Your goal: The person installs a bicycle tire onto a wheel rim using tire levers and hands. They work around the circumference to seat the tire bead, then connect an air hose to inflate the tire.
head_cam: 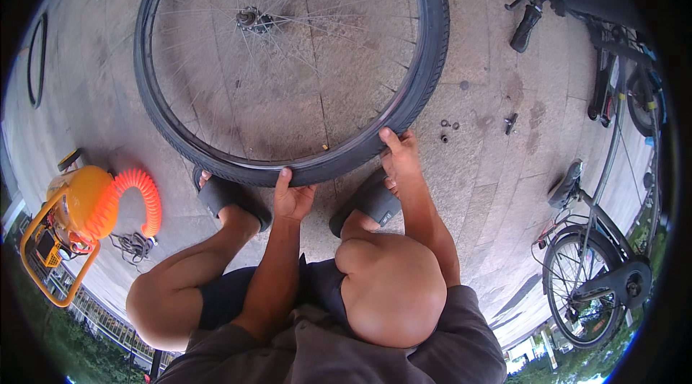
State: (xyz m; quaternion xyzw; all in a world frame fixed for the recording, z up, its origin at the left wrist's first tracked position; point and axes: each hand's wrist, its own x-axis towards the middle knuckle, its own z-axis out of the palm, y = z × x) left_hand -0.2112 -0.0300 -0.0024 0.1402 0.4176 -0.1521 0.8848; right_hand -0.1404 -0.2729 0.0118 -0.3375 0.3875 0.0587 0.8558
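A spoked bicycle wheel with its metal rim and hub [254,20] is held before me, its black rubber tyre [430,59] around it. At the lower edge, my left hand [292,197] grips the tyre, thumb on top by the rim and fingers beneath. Further right along the same tyre, my right hand [400,156] has its thumb pressed on the side, with the other fingers curled below. Between rim and tyre a gap shows near my left hand. A small yellow piece [325,147] appears at the rim's inner side.
To the left stand an orange air compressor [97,200] with a coiled hose [154,194] and a black cable [132,247]. A black rubber loop [37,62] lies beyond. Small nuts [445,138] and a metal part [510,123] lie right. A bicycle [584,286] is at far right.
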